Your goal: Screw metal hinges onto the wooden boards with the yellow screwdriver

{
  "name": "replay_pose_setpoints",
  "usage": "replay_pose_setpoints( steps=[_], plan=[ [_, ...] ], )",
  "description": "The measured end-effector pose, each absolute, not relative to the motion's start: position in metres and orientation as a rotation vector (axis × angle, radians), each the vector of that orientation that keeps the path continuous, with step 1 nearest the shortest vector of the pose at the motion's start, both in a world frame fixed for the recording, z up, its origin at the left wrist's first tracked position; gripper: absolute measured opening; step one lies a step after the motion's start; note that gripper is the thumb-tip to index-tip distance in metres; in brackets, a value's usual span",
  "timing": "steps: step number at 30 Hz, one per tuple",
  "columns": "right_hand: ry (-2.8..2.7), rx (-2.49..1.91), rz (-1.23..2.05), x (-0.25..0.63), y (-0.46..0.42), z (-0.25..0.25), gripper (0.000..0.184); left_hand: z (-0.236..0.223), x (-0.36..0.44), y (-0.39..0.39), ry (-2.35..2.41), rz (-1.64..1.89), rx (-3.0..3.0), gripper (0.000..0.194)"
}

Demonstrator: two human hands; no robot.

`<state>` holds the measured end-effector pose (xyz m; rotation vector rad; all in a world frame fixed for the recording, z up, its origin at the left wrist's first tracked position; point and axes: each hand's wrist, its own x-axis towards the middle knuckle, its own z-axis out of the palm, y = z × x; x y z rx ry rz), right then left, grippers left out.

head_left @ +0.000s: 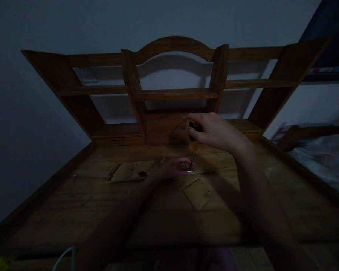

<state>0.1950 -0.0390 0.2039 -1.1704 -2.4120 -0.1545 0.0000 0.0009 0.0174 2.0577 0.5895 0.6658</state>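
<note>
My right hand [206,128] is wrapped round the black and yellow handle of a screwdriver [193,146], which stands nearly upright with its shaft pointing down. At the tip of the shaft lies a small shiny metal piece [190,172]. My left hand [175,168] pinches at this piece, low over the wooden desk [158,222]; its fingertips are partly hidden in the dim light. Behind the left hand a long strip of wood [130,171] with a dark hole lies on the desk. A small squarish wood piece [197,194] rests just in front of the hands.
A wooden shelf unit [175,94] with an arched top stands along the back of the desk. Two small metal pieces, perhaps screws, lie at left: one upright [75,177], one flat [87,200]. A pale cable [64,258] loops at the front edge.
</note>
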Motion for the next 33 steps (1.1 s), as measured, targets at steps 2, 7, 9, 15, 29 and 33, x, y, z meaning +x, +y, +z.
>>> replay_pose_setpoints(
  steps=[2,7,9,15,29,33],
  plan=[
    [-2.396,-1.177,-0.179,0.194,-0.037,0.202,0.029,0.018,0.001,0.0,0.589,0.667,2.058,0.035],
    [-2.326,-1.342,-0.328,0.191,-0.035,0.197,0.03,0.021,0.002,-0.003,0.62,0.666,2.062,0.035],
    [-2.328,-1.352,-0.331,0.191,-0.037,0.198,0.029,0.022,0.002,-0.003,0.636,0.669,2.069,0.036],
    [-2.428,-1.203,-0.219,0.189,-0.045,0.203,0.023,0.021,0.003,-0.003,0.641,0.674,2.067,0.028],
    [-2.435,-1.213,-0.21,0.191,-0.045,0.203,0.023,0.019,0.001,0.001,0.591,0.721,2.101,0.031],
    [-2.436,-1.184,-0.172,0.193,-0.043,0.204,0.019,0.016,0.003,-0.001,0.662,0.738,2.071,0.03]
  ],
)
